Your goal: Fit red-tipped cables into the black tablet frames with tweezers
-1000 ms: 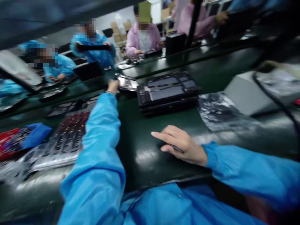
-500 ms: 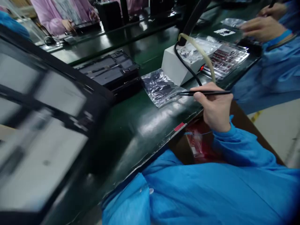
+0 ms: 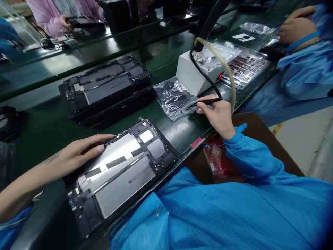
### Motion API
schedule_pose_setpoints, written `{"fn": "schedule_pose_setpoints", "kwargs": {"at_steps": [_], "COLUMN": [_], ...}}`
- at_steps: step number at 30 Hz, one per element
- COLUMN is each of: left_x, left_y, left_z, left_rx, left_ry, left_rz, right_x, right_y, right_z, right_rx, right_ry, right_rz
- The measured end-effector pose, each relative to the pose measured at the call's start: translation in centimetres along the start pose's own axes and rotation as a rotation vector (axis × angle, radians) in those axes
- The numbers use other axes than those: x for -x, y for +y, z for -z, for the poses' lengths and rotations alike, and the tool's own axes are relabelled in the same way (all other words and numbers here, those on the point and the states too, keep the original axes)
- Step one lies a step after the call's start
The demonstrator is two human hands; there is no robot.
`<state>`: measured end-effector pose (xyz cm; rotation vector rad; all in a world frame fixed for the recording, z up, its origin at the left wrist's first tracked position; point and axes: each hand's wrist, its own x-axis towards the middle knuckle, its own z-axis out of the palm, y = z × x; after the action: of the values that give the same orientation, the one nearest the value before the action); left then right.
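Observation:
An opened tablet chassis (image 3: 122, 173), silver inside a black frame, lies flat on the dark green bench in front of me. My left hand (image 3: 78, 152) rests on its far-left edge with the fingers stretched out flat. My right hand (image 3: 218, 116) is closed in a pinch on black tweezers (image 3: 208, 101). The tweezer tips reach over a crinkled clear plastic bag (image 3: 174, 97) beside the chassis.
Two more opened tablet chassis (image 3: 104, 85) are stacked behind mine. A white box (image 3: 194, 76) with a black cable and a yellowish hose stands right of the bag. A neighbour in blue works at the far right beside a parts tray (image 3: 247, 66). Other workers sit across the line.
The tablet chassis, held up close and blurred before, now lies flat on the bench under my left hand. My right hand has moved the tweezers down to the plastic bag.

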<state>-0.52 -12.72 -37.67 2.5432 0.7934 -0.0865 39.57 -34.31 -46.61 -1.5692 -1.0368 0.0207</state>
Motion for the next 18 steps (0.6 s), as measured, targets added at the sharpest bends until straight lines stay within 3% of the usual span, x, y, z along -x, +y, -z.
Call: {"fn": "schedule_pose_setpoints", "kwargs": {"at_steps": [3,5,11,15,18], "left_x": [0.2,0.4,1.0,0.2,-2.7], "left_y": [-1.0,-1.2,0.5,4.1,9.1], "left_z": [-1.2,-1.5,0.4,1.8,1.4], "left_rx": [0.091,0.096,-0.115,-0.227,-0.291], "left_ry": [-0.075,-0.05,-0.026,0.06,0.027], "left_rz": [0.043,0.024,-0.048,-0.236,-0.429], "right_x": [0.1,0.2,0.2,0.4,1.5], "right_y": [-0.2,-0.3,-0.3,-0.3,-1.0], "right_z": [0.0,0.1,0.1,0.0,1.2], "right_rx": [0.006,0.004,-0.031,-0.121,-0.18], "right_ry": [-0.003,-0.005,0.019,0.029,0.053], "right_rz": [-0.02,-0.02,-0.016,-0.045,-0.049]}}
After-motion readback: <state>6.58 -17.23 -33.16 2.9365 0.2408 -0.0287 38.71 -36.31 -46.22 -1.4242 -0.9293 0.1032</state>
